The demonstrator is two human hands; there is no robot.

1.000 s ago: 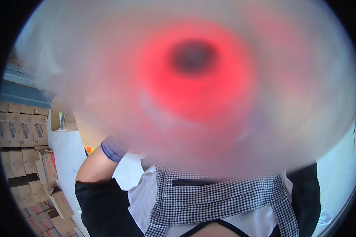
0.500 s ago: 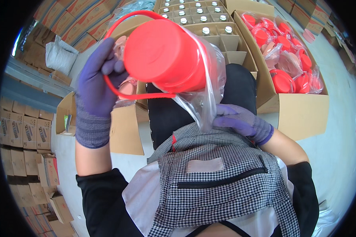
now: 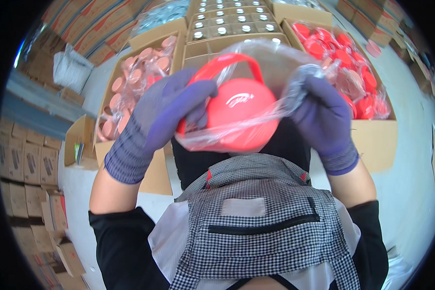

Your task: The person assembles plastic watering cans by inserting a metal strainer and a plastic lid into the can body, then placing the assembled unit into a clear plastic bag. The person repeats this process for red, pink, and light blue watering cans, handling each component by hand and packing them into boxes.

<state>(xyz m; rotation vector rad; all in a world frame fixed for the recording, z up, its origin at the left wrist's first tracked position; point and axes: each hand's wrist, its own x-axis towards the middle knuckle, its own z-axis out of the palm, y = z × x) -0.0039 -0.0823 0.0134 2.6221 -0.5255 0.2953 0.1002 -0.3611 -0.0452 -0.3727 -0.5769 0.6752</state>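
Observation:
In front of my chest, my left hand (image 3: 186, 104) is closed on a red plastic cap (image 3: 241, 108) with a loop handle, gripping it at its left side. The cap's round face, with a pale printed mark, is turned up toward me. A clear plastic bag (image 3: 246, 129) lies around its lower part and stretches to the right. My right hand (image 3: 321, 113) pinches the bunched end of this bag, apart from the cap. Both hands wear purple gloves with grey cuffs. The left fingertips are partly hidden by the cap and film.
At the left, an open carton (image 3: 166, 33) holds several pink caps in film. Another carton (image 3: 372, 130) at the right holds red and pink ones. Between them stands a divided carton (image 3: 227, 46) with white-capped bottles. Stacked cartons (image 3: 34, 159) line the left side.
The cap has come down toward my lap and turned, showing its printed face. My right hand has risen from my lap and taken the bag, pulling it to the right.

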